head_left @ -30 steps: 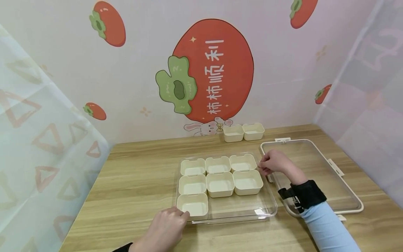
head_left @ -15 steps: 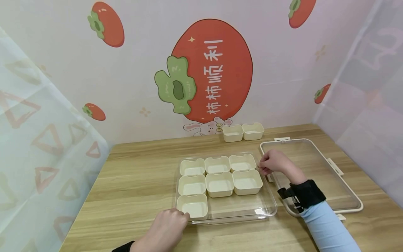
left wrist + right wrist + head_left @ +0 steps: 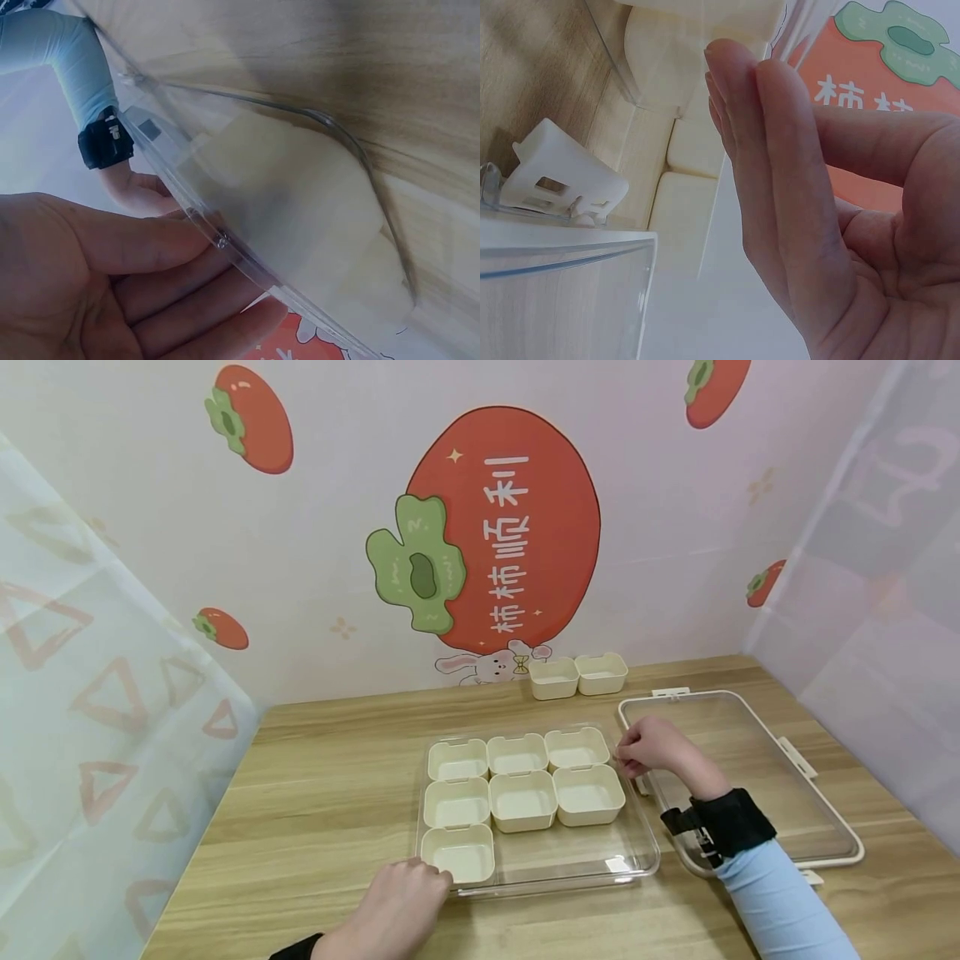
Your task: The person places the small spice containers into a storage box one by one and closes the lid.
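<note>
A clear plastic box (image 3: 555, 878) sits on the wooden table, with several cream compartment cups (image 3: 524, 800) inside. Three cups fill its back row, three its middle row, and one cup (image 3: 459, 855) stands at the front left. My left hand (image 3: 393, 906) pinches the rim at the front left corner; the left wrist view shows the thumb (image 3: 142, 244) on one side of the clear wall and fingers on the other. At the right rim, my right hand (image 3: 660, 747) pinches the edge between thumb and fingers. In the right wrist view, its fingers (image 3: 787, 157) are nearly straight.
Two more cream cups (image 3: 553, 679) stand side by side at the back wall. A clear lid (image 3: 750, 768) with a white frame and clips lies on the table right of the box, partly under my right forearm. Printed cloth walls (image 3: 315, 527) enclose the back and sides.
</note>
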The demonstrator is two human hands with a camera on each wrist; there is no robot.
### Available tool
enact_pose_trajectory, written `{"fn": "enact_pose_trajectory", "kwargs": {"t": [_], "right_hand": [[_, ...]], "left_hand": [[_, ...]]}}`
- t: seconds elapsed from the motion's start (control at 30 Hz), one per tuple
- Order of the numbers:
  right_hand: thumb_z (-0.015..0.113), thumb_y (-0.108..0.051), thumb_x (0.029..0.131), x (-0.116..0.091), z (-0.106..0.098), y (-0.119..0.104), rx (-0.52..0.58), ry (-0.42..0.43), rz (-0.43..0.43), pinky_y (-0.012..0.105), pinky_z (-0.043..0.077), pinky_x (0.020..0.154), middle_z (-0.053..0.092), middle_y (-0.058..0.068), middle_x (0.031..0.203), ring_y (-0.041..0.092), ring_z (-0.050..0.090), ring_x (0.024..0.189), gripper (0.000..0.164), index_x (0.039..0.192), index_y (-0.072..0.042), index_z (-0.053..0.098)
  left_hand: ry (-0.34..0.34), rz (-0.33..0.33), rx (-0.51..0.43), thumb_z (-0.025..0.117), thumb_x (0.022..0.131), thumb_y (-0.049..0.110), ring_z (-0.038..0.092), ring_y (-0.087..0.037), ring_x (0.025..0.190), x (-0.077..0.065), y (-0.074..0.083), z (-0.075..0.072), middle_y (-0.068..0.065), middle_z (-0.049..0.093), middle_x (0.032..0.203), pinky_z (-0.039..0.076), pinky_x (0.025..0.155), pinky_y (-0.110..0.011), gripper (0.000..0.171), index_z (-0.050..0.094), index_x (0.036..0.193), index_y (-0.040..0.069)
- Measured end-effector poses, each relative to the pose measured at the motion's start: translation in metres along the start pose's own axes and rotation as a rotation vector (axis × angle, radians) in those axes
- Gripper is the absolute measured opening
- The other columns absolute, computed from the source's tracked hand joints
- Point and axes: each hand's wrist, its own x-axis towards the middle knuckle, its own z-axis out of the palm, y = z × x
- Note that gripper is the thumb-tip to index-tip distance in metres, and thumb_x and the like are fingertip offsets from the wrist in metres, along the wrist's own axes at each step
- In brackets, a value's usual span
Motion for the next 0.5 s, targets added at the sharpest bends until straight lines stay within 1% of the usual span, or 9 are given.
{"fn": "enact_pose_trajectory", "kwargs": {"t": [0.2, 0.3, 0.5], "right_hand": [[0.055, -0.001, 0.087, 0.0009, 0.0002, 0.0008, 0.008, 0.004, 0.002, 0.028, 0.056, 0.058, 0.068, 0.008, 0.068, 0.011, 0.065, 0.058, 0.018, 0.089, 0.014, 0.064], [0.055, -0.001, 0.087, 0.0007, 0.0006, 0.0008, 0.006, 0.002, 0.0, 0.028, 0.056, 0.059, 0.068, 0.009, 0.068, 0.011, 0.065, 0.058, 0.018, 0.089, 0.014, 0.065], [0.055, -0.002, 0.087, 0.0011, -0.0003, 0.0012, 0.0, -0.002, -0.002, 0.028, 0.056, 0.059, 0.068, 0.01, 0.069, 0.011, 0.065, 0.059, 0.019, 0.089, 0.014, 0.065]], "left_hand": [[-0.036, 0.008, 0.012, 0.061, 0.06, -0.004, 0.044, -0.01, 0.044, 0.0017, -0.0003, 0.0002, 0.006, 0.048, 0.049, 0.033, 0.037, -0.026, 0.021, 0.054, 0.054, 0.015], [-0.059, 0.015, 0.0, 0.061, 0.06, -0.003, 0.046, -0.01, 0.045, 0.0025, -0.0009, -0.0009, 0.005, 0.05, 0.05, 0.035, 0.038, -0.027, 0.02, 0.056, 0.055, 0.015], [-0.083, 0.018, -0.023, 0.061, 0.06, -0.004, 0.046, -0.009, 0.047, 0.0035, -0.0026, -0.0038, 0.005, 0.051, 0.052, 0.035, 0.038, -0.026, 0.02, 0.058, 0.057, 0.015]]}}
